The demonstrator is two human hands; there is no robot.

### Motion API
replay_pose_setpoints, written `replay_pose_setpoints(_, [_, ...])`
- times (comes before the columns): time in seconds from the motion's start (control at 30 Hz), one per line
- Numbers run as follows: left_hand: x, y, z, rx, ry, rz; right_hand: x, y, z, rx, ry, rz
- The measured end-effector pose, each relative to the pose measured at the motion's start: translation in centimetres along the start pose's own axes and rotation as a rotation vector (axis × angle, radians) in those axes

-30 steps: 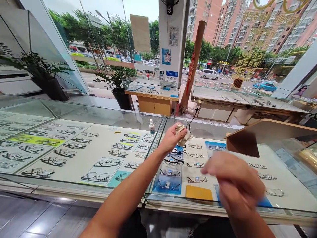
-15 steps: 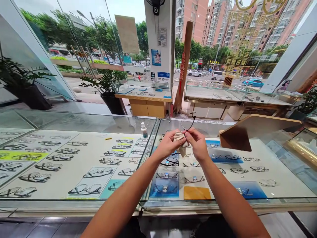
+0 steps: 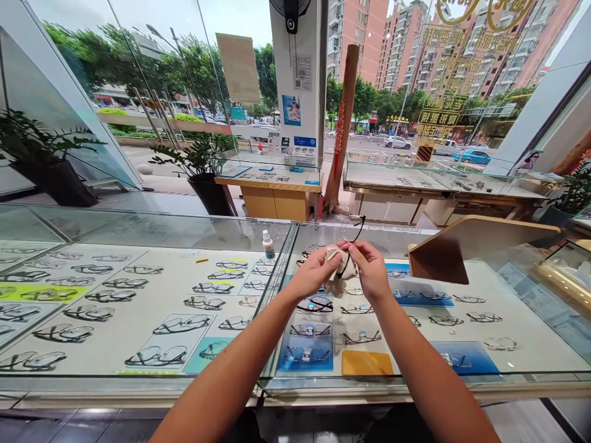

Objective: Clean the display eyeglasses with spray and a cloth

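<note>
Above a glass display counter [image 3: 152, 231], my left hand [image 3: 314, 271] is closed around a cream cleaning cloth [image 3: 339, 271]. My right hand [image 3: 372, 271] pinches a pair of thin dark-framed glasses [image 3: 351, 229] whose lens and temple stick up above both hands. The two hands meet at the cloth, which wraps the lower part of the glasses. A small white spray bottle [image 3: 268, 244] with a blue label stands on the glass to the left of my left hand.
Under the glass lie several rows of eyeglass frames [image 3: 184, 323] on white, blue and yellow mats. A tilted wooden mirror stand [image 3: 462, 246] sits at the right. Beyond are potted plants [image 3: 203, 166], more display counters [image 3: 272, 178] and shop windows facing the street.
One second ago my right hand was low and blurred near the counter's front edge. It rose to meet my left hand and took hold of the glasses at the cloth.
</note>
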State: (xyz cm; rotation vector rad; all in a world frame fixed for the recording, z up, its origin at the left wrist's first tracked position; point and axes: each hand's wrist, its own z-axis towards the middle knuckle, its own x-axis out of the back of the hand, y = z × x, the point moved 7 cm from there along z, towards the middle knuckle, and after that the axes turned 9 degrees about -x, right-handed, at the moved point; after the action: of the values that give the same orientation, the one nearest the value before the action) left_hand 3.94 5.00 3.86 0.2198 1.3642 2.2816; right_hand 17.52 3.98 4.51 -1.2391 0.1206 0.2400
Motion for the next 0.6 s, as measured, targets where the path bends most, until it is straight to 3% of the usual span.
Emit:
replay_pose_setpoints(0.2, [-0.4,-1.1,-0.1,0.058,0.04,-0.089,-0.4,-0.3,-0.4,0.017,0.001,-0.058])
replay_pose_setpoints(0.47, [-0.6,0.3,0.0,-0.074,-0.008,0.101,0.0,-0.5,0.2,0.006,-0.016,-0.007])
replay_pose_setpoints(0.6, [-0.5,-0.4,-0.2,-0.022,0.051,0.03,-0.2,-0.6,0.0,0.005,-0.041,-0.042])
